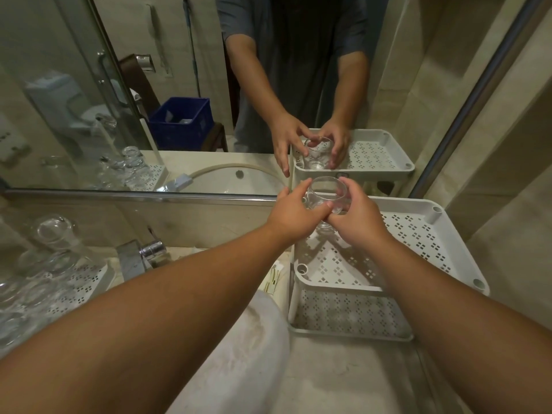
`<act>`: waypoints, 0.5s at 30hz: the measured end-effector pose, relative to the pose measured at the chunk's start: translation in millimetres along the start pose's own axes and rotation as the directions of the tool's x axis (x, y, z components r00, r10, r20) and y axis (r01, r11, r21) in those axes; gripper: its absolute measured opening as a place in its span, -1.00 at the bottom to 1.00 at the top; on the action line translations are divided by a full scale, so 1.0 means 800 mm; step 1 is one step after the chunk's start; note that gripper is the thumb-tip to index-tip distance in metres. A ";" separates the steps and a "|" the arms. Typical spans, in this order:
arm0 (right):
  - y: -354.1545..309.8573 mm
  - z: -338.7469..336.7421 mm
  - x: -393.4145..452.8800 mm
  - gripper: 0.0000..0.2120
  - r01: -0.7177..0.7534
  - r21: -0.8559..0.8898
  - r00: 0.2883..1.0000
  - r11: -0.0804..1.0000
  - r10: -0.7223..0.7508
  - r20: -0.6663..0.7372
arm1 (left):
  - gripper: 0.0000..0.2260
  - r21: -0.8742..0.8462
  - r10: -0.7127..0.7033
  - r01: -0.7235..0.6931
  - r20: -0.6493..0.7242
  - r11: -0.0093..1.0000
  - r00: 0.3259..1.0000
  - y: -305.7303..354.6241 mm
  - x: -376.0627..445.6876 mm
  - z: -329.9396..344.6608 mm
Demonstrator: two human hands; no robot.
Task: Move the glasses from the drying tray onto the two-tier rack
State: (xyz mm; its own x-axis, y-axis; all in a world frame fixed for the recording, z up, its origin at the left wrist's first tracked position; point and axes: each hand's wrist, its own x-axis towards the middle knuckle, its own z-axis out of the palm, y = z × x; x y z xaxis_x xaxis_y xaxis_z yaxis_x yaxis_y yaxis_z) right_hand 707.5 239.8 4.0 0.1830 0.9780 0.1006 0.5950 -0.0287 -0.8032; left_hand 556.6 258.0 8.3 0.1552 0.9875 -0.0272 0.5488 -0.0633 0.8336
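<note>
A clear drinking glass (324,194) is held upright over the back left corner of the white two-tier rack (418,234), close to the mirror. My left hand (294,215) grips its left side, thumb across the front. My right hand (357,218) grips its right side with curled fingers. Whether the glass touches the top tier is hidden by my hands. At the far left, the white perforated drying tray (89,282) holds several clear glasses (55,234), some upside down.
A chrome tap (146,253) stands between the tray and the rack, with the white basin (248,348) below my arms. The mirror (179,100) runs along the back and repeats the scene. A beige tiled wall closes off the right side.
</note>
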 end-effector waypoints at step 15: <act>-0.081 0.003 -0.032 -0.32 0.413 -0.225 0.859 0.883 -0.459 -0.226 | -0.34 -0.005 0.079 -0.081 -0.121 0.997 0.990 0.006 -0.041 -0.079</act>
State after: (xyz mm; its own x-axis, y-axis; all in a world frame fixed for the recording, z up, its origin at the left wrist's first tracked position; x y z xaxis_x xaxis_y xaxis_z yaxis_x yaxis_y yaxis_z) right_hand 662.7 217.0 51.9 0.0610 0.8064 0.5882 0.7766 0.3318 -0.5355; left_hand 502.4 234.4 47.8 0.0980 0.9895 0.1059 0.5305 -0.1420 0.8357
